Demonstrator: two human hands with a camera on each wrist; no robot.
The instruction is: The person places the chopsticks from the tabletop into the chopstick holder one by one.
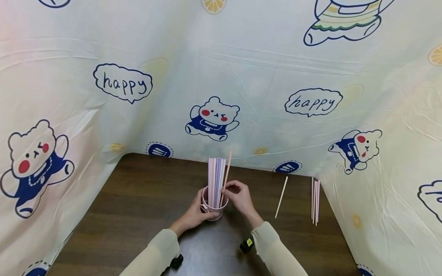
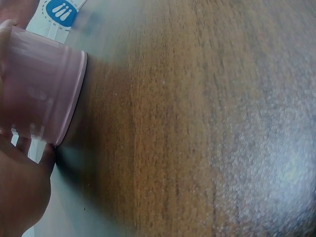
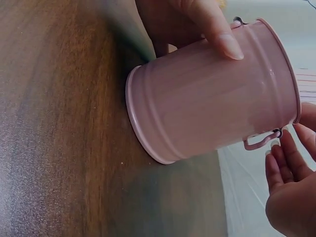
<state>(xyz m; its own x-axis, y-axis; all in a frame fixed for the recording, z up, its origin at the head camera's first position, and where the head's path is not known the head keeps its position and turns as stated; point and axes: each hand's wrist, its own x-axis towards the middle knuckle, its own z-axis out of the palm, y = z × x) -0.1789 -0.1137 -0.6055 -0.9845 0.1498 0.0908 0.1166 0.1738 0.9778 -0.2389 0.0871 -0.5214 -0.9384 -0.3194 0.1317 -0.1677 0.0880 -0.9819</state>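
Sleeves at the bottom of the head view lead up to both hands, which meet at the pink cup (image 1: pixel 215 209) standing mid-worktop (image 1: pixel 138 207). Left hand (image 1: pixel 193 216) is wrapped round the cup's side, steadying it. Right hand (image 1: pixel 241 197), just right of the cup, pinches a pale orange straw (image 1: pixel 226 174) whose lower end is already inside the rim, next to the bunch of pink and lilac straws (image 1: pixel 215 180) standing in the cup. Looks to me like the loading step: this straw is partway in, so the next move is probably just releasing it to drop down. Well to the right of the cup lie one loose straw (image 1: pixel 281 197) and, further out, a small bundle (image 1: pixel 315 199) by the cartoon-bear sheet (image 1: pixel 214 119).
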